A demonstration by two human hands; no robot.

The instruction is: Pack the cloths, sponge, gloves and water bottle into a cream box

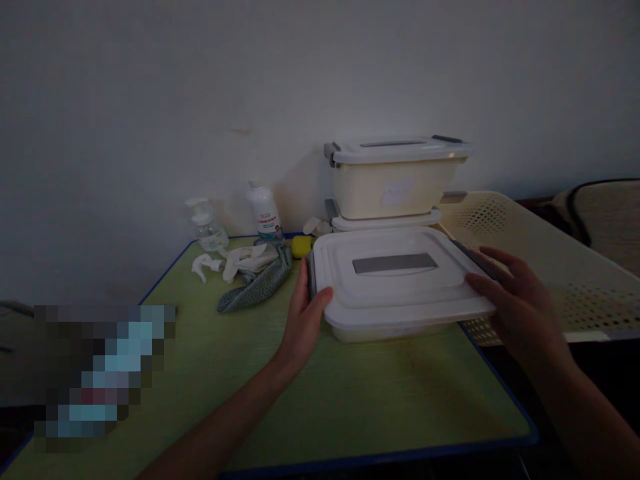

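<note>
A white plastic storage box [400, 293] with a grey handle in its lid sits on the green table [350, 400]. My left hand [305, 313] grips its left end, thumb on the lid's rim and fingers round the grey side latch. My right hand [505, 293] rests on the box's right end, fingers lying along the lid's edge over the other latch. Both hands hold the box between them.
Two more white lidded boxes [395, 177] are stacked behind it by the wall. A perforated cream basket [550, 267] stands to the right. Spray bottles [207, 223], a white bottle [264, 212], a teal cloth [260, 283] and a yellow thing [301, 246] lie at the back left.
</note>
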